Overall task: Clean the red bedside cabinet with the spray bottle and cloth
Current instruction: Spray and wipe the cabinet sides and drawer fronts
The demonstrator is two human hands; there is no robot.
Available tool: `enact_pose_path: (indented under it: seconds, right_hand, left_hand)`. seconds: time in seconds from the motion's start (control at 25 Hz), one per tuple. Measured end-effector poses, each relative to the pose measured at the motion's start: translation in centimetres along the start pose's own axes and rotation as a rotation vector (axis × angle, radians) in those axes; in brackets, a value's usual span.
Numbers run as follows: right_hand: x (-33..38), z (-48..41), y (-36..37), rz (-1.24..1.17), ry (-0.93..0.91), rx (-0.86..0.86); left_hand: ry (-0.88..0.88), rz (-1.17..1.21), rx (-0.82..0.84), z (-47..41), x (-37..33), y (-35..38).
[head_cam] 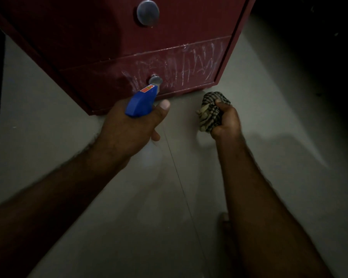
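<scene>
The cabinet [88, 47] is deep red. Whitish scribbled streaks cross its lower drawer [101, 83]. The upper knob [148, 13] and the lower knob [155, 80] are dull silver-grey. The spray bottle [141, 101] has a bright blue head with a red-orange label [148, 89] and a cloudy white body. The cloth [211, 113] is checked in black and cream. The floor [48, 147] is pale grey, crossed by one thin dark line.

The pale floor [269, 137] in front of me carries the red bedside cabinet [109, 47], which stands directly on it. A thin joint line [179, 177] crosses the floor.
</scene>
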State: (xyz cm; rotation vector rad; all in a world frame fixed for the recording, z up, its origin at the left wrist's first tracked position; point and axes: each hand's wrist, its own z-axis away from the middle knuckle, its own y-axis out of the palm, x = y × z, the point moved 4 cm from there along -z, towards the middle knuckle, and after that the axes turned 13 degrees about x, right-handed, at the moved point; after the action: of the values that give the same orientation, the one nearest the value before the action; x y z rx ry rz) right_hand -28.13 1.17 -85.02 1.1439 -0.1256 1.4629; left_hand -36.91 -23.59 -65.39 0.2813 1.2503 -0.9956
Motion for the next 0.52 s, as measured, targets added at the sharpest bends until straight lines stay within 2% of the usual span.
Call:
enact_pose_path:
  seconds: [0.16,0.52]
  right_hand:
    - [0.3,-1.3,0.0,0.067,-0.009,-0.070]
    - [1.9,-4.3,1.6,0.085,-0.067,-0.105]
  left_hand:
    - [-0.006,0.014,-0.007,-1.2,0.0,0.5]
    - [-0.034,-0.015,0.015,-1.6,-0.4,1.5]
